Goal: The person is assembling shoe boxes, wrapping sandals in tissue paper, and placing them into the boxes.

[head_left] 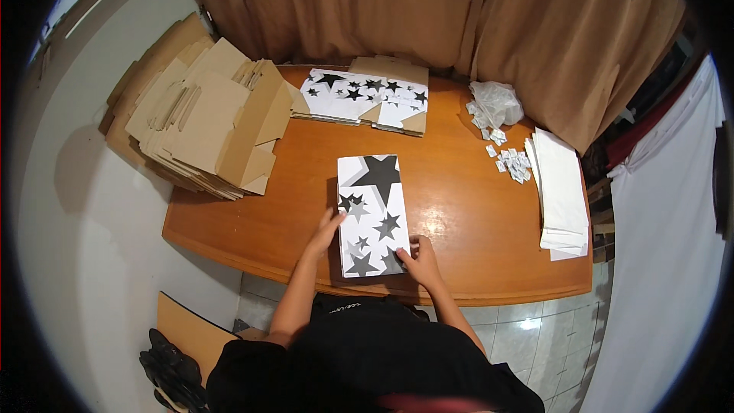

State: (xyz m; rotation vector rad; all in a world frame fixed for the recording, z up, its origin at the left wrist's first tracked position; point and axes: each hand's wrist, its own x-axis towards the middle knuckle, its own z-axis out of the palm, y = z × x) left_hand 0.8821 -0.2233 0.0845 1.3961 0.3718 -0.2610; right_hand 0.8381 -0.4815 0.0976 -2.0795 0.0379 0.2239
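A closed white cardboard box printed with black and grey stars lies on the table in front of me, its long side running away from me. My left hand holds its left side, with the fingers partly hidden along the edge. At the near right corner, my right hand grips the box, thumb on the top face and fingers beside the right edge. Beyond it lies a stack of flat star-printed box blanks, with some brown cardboard showing.
Folded brown cardboard is piled at the left of the wooden table. At the back right, a clear plastic bag sits by small white packets. White paper sheets lie along the right edge. A brown curtain hangs behind.
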